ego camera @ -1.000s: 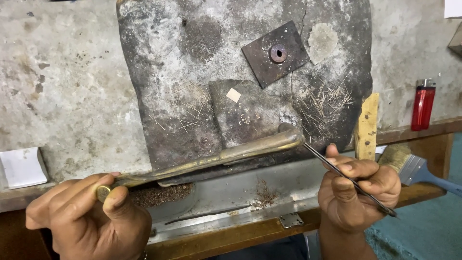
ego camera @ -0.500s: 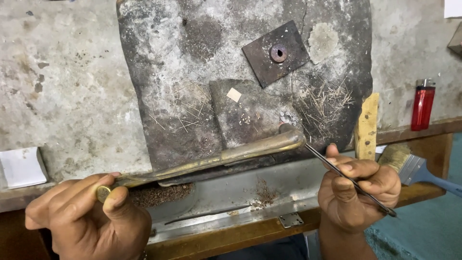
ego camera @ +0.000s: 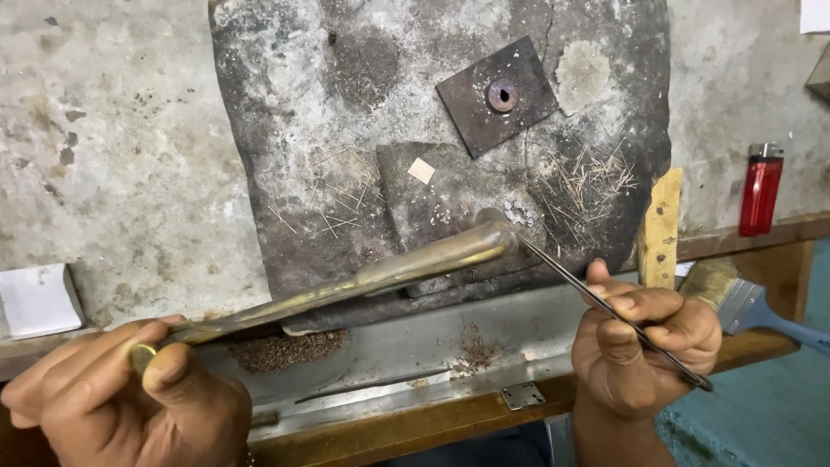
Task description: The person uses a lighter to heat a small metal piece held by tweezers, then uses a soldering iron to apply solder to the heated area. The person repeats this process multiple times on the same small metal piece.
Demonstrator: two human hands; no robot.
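No visible change from half a second ago: both hands hold as before. Left hand (ego camera: 121, 398) fingers wrapped round the end of the brass pipe (ego camera: 363, 277), its bent tip over the dark slab (ego camera: 277, 130). Right hand (ego camera: 644, 342) fingers pinch thin tweezers (ego camera: 605, 307), point touching the pipe tip. White card (ego camera: 35, 298) far left on the counter (ego camera: 104, 156); red lighter (ego camera: 761, 190) upright far right.
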